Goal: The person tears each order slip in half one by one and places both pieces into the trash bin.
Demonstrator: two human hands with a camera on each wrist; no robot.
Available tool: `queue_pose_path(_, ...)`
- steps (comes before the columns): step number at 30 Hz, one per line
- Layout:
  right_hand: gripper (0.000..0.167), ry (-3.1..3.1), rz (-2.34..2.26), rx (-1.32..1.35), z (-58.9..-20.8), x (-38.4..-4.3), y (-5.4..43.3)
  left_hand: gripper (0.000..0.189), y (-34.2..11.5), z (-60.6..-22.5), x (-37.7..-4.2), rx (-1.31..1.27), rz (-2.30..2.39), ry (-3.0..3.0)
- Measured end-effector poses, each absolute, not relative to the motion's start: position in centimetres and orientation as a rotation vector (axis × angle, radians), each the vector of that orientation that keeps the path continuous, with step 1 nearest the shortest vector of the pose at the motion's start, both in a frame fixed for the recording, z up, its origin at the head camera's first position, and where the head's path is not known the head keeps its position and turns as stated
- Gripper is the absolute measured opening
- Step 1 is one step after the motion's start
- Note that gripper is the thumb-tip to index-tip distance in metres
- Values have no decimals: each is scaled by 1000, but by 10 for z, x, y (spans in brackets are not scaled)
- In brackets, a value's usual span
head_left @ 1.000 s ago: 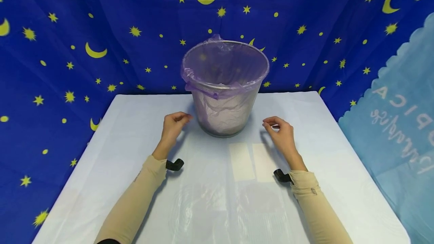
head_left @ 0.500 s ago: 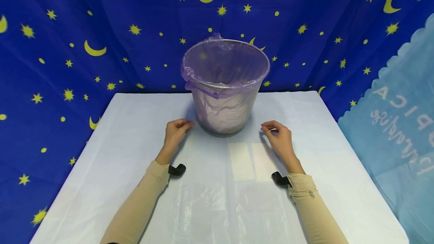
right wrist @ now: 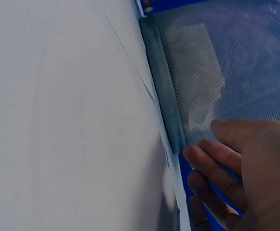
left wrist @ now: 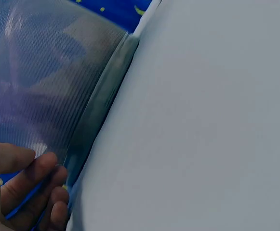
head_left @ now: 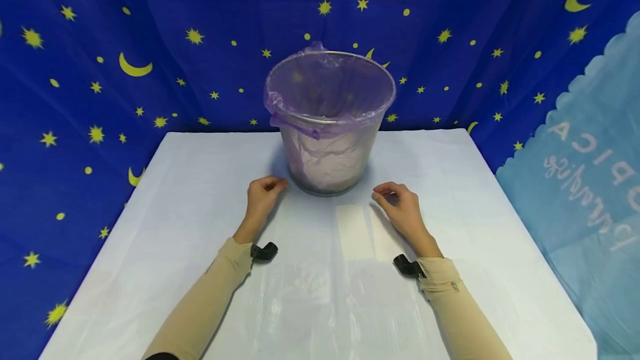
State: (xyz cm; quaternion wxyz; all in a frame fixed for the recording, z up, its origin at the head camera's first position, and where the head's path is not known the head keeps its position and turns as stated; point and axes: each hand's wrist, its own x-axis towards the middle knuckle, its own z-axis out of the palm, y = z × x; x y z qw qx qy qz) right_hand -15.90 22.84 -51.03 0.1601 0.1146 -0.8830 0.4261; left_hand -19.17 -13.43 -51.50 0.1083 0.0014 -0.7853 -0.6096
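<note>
A mesh wastebasket (head_left: 327,151) stands upright at the back middle of the table, lined with a thin purple plastic bag (head_left: 300,121) folded over its rim. My left hand (head_left: 262,196) hovers to the left of the basket's base, fingers loosely bent and holding nothing. On the other side, my right hand (head_left: 402,210) is in front and to the right of the base, also holding nothing, thumb and fingers slightly apart. The left wrist view shows the basket's ribbed-looking side (left wrist: 48,72) beyond the fingers; the right wrist view shows its mesh wall (right wrist: 246,72).
Two flat pale rectangles (head_left: 355,232) lie side by side on the white tabletop (head_left: 165,238), near my right hand. A starry blue curtain (head_left: 220,15) hangs behind the table. Light blue cloth with lettering (head_left: 595,182) hangs at the right.
My right hand has moved left and nearer to me. The left has shifted slightly right and nearer. The basket and rectangles sit a little higher in view, as does the backdrop.
</note>
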Motion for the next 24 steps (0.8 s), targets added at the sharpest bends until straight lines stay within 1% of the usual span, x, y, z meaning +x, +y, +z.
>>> queue_pose_path(6, 25, -2559, 1157, 484, -507, -156, 221, 11, -119, -514, -184, -9, -1787, -2343)
queue_pose_path(15, 43, -2626, 1044, 714, -505, -148, 205, 8, -97, -518, -170, -146, -1818, -2350)
queue_pose_path(24, 58, -2708, 993, 796, -506, -141, 195, 10, -69, -517, -150, -318, -1838, -2426)
